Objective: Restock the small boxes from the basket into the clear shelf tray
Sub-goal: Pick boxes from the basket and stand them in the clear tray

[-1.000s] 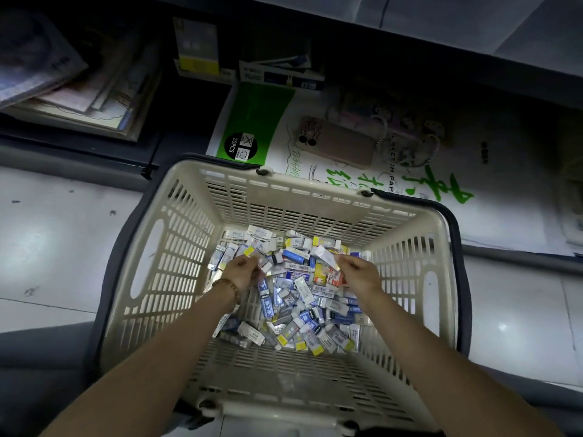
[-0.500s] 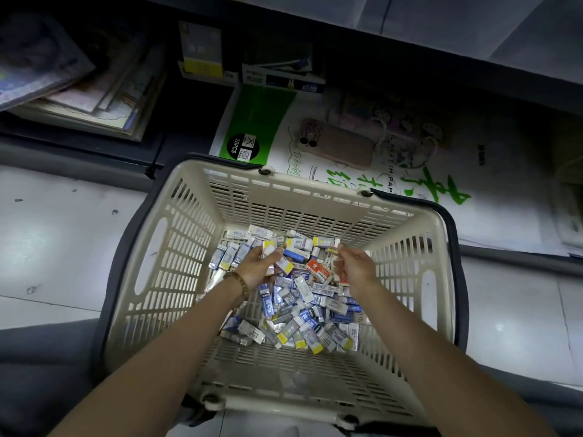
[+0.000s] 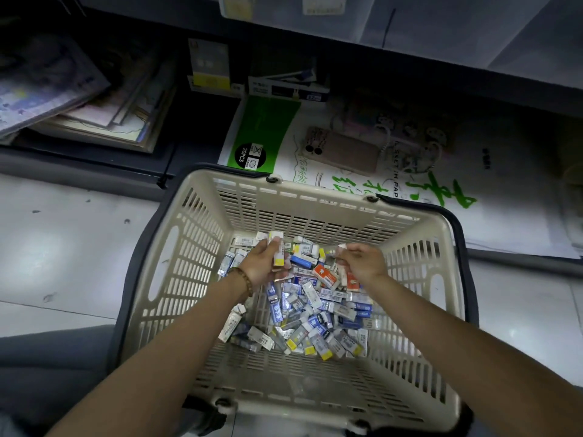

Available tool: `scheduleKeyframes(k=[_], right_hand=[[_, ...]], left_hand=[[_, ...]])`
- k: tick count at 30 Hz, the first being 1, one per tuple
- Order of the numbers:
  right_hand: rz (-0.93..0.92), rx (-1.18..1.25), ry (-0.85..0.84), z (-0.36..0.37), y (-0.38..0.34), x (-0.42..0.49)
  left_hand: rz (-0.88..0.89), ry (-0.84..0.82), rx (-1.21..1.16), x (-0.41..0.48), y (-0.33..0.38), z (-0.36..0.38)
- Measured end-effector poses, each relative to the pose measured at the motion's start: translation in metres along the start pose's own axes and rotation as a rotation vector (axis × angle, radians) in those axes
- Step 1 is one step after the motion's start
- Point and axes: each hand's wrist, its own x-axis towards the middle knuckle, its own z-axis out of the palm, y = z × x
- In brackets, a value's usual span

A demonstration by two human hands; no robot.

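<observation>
Our left hand (image 3: 263, 264) curls round a few white-and-yellow boxes (image 3: 277, 252). Our right hand (image 3: 362, 263) pinches a white box (image 3: 342, 246). Both hover inside the basket (image 3: 189, 247), over its heap of small boxes (image 3: 315, 310). The clear tray (image 3: 284, 9) sits beyond the basket's far rim.

The beige basket (image 3: 189, 257) stands on the pale tiled floor (image 3: 56, 253). Just behind it, a low shelf (image 3: 94, 167) holds stacked papers (image 3: 94, 115) and a green-white pack (image 3: 268, 127).
</observation>
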Motion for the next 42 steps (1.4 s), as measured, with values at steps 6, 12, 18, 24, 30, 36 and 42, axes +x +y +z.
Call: scheduleKeyframes(k=[6,12,18,24,30,36,42], right_hand=[[-0.240,-0.204,-0.307,-0.060,-0.092,-0.079],[-0.418,-0.062,-0.524,-0.097,-0.170,-0.171],[-0.501,0.218,-0.478,-0.096,-0.190,-0.214],[-0.425,0.345,-0.501,-0.089,-0.190,-0.221],[-0.302,0.427,-0.556,-0.088,-0.186,-0.214],[-0.358,0.476,-0.515,-0.100,-0.203,-0.208],[-0.435,0.460,-0.492,-0.121,-0.210,-0.204]], left_hand=[[0.171,-0.160,0.531,-0.051,0.068,0.012],[0.350,-0.275,0.628,-0.135,0.126,0.035],[0.454,-0.376,0.424,-0.199,0.147,0.050],[0.634,-0.334,0.630,-0.203,0.159,0.056],[0.455,-0.271,0.487,-0.193,0.152,0.065],[0.563,-0.089,0.353,-0.185,0.186,0.051],[0.809,-0.001,0.620,-0.191,0.211,0.022]])
